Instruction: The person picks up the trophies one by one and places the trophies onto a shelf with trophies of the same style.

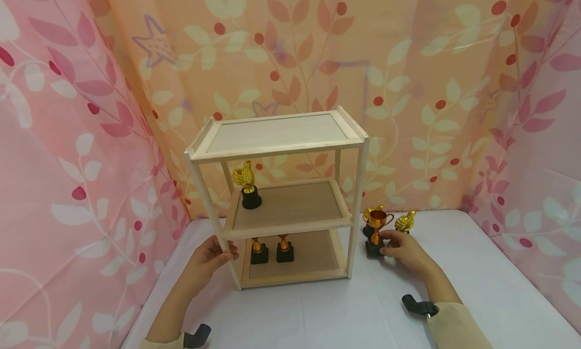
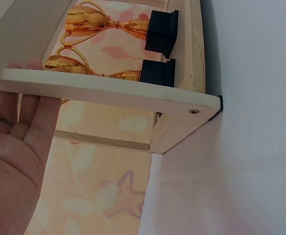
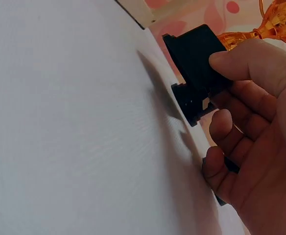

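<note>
A three-tier wooden shelf (image 1: 277, 137) stands mid-table. My left hand (image 1: 223, 253) holds its front-left post (image 2: 104, 90), fingers behind the post and thumb in front. A gold thumbs-up trophy (image 1: 247, 185) stands on the middle tier. Two small cup trophies (image 1: 258, 252) (image 1: 284, 249) stand on the bottom tier, and the left wrist view shows them (image 2: 113, 24) (image 2: 108, 73) too. Right of the shelf, my right hand (image 1: 387, 241) pinches the black base (image 3: 194, 56) of a copper cup trophy (image 1: 376, 222) that stands on the table.
Two more gold thumbs-up trophies (image 1: 405, 222) (image 1: 371, 212) stand just behind the held cup, and another black base (image 3: 191, 105) lies beside it. The white tablecloth (image 1: 317, 313) is walled on three sides by pink leaf-print curtains (image 1: 68, 162).
</note>
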`<state>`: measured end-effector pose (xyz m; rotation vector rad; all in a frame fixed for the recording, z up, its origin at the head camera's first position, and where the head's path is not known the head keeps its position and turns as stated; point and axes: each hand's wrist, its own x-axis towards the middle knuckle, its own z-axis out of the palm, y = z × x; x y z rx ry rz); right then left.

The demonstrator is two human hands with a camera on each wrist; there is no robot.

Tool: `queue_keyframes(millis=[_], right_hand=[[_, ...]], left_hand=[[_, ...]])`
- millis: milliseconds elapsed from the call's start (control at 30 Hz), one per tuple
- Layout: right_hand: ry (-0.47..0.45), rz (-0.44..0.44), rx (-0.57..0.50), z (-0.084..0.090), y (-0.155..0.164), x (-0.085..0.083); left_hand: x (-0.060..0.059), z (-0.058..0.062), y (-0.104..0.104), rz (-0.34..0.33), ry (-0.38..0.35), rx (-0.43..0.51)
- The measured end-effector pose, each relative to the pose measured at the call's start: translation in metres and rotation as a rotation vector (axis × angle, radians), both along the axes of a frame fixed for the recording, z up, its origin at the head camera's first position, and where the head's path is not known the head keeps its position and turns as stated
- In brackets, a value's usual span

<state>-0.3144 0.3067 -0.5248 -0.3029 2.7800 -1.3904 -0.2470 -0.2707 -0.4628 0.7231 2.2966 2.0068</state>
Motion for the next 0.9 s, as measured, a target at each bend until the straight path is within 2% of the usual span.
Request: queue_keyframes(millis=[233, 567, 800, 900], right_hand=[[-0.021, -0.018, -0.050, 0.017, -0.005, 0.004], [0.037, -0.016, -0.109, 0.048, -0.009, 0.015], [0.061, -0.033, -0.105, 0.069, -0.012, 0.022], [0.097, -0.041, -0.091, 0.081, -0.014, 0.029]], left_hand=[[-0.001, 0.000, 0.000, 0.010, 0.026, -0.013], [-0.001, 0.000, 0.000, 0.012, 0.020, -0.010], [0.000, 0.000, 0.000, 0.018, 0.016, -0.023], [0.000, 0.000, 0.000, 0.021, 0.024, -0.024]])
